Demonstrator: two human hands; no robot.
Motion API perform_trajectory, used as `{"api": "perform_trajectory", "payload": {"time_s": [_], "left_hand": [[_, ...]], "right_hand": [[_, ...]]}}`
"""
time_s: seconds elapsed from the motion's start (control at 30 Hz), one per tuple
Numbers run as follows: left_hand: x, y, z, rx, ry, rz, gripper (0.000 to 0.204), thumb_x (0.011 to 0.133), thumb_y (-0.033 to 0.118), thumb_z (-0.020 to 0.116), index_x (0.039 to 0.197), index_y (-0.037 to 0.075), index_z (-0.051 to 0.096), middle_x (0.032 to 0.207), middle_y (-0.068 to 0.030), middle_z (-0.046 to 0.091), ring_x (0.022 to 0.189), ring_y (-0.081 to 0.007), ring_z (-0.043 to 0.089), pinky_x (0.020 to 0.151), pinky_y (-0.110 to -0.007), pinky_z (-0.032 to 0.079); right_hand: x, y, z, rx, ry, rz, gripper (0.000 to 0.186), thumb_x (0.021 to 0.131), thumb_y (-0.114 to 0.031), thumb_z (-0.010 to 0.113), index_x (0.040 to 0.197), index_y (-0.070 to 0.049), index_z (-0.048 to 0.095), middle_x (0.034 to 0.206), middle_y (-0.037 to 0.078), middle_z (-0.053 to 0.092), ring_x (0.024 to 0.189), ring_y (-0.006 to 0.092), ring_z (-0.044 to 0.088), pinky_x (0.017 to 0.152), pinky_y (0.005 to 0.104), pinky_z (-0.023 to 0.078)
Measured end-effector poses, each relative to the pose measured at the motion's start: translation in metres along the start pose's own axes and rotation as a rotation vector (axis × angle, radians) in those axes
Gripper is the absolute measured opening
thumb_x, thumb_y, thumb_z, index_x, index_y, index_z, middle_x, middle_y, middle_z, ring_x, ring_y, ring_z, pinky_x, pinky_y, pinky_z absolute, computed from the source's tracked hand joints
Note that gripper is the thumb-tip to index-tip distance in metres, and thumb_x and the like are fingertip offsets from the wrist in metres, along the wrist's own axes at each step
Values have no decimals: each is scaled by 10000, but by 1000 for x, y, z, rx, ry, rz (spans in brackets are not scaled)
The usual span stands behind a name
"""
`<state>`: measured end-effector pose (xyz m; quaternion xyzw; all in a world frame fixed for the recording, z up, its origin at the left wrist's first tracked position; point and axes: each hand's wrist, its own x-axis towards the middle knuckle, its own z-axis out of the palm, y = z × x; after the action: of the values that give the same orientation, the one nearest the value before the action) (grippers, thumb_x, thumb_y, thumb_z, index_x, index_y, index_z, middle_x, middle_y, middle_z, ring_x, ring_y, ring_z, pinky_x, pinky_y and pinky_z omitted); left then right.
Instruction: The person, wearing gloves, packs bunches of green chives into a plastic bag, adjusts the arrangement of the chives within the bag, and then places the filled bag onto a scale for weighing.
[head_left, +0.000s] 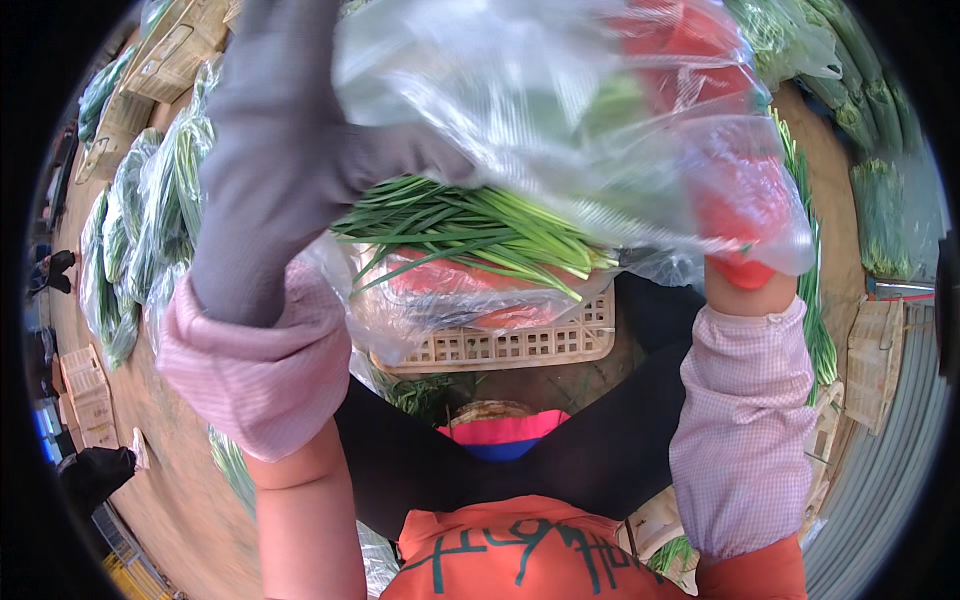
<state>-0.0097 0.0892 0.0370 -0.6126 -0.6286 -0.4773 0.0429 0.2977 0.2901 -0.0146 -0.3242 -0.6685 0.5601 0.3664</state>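
Observation:
My left hand (pixel 285 150), in a grey glove, stretches upward with its thumb out to the side, against the near-left edge of a clear plastic bag (pixel 500 90). The fingertips run past the upper rim of the picture. My right hand (pixel 725 170), in a red glove, shows through the bag's film, which covers it down to the wrist; its fingers are blurred. Below the bag lies a bunch of green garlic chives (pixel 480 225), on a red, plastic-covered surface (pixel 450 278) over a beige plastic crate (pixel 500 348). Some green shows through the film.
Bagged bundles of greens (pixel 150 220) lie on the brown floor at left, near beige crates (pixel 180 60). More green bundles (pixel 880 215) lie at right, with another crate (pixel 873 350) and a ribbed grey shutter (pixel 900 480). A person's dark-clad leg (pixel 95 475) shows at lower left.

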Motion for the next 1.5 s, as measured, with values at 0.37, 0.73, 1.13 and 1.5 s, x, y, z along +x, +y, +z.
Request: {"api": "perform_trajectory", "payload": {"time_s": [0.37, 0.73, 1.13, 1.5], "left_hand": [[59, -42, 44, -754, 7, -464, 557, 778, 256, 738, 1221, 6, 510, 1123, -124, 599, 1003, -240, 605, 844, -353, 518], [54, -5, 21, -238, -195, -201, 315, 768, 112, 710, 1031, 1, 577, 914, -80, 633, 833, -147, 626, 701, -276, 525], [16, 42, 5, -645, -114, -512, 266, 919, 69, 496, 1147, -67, 521, 992, -121, 631, 899, -169, 646, 845, -313, 549], [26, -2, -35, -403, -283, -445, 280, 893, 32, 568, 1162, -44, 564, 1015, -110, 658, 864, -165, 663, 801, -292, 560]], "right_hand": [[53, 9, 33, -23, -98, -26, 364, 945, -266, 497, 1252, -73, 533, 1204, 44, 587, 976, 153, 574, 785, 289, 430], [69, 6, 50, -80, -162, -19, 358, 936, -273, 511, 1231, -74, 549, 1177, 52, 597, 974, 176, 575, 812, 309, 430], [38, 23, 51, -130, -204, 68, 350, 927, -281, 525, 1208, -76, 566, 1148, 62, 609, 971, 201, 577, 841, 331, 431], [23, 20, 28, -229, -213, 133, 344, 918, -289, 538, 1187, -78, 581, 1121, 71, 620, 969, 224, 579, 868, 351, 432]]}}
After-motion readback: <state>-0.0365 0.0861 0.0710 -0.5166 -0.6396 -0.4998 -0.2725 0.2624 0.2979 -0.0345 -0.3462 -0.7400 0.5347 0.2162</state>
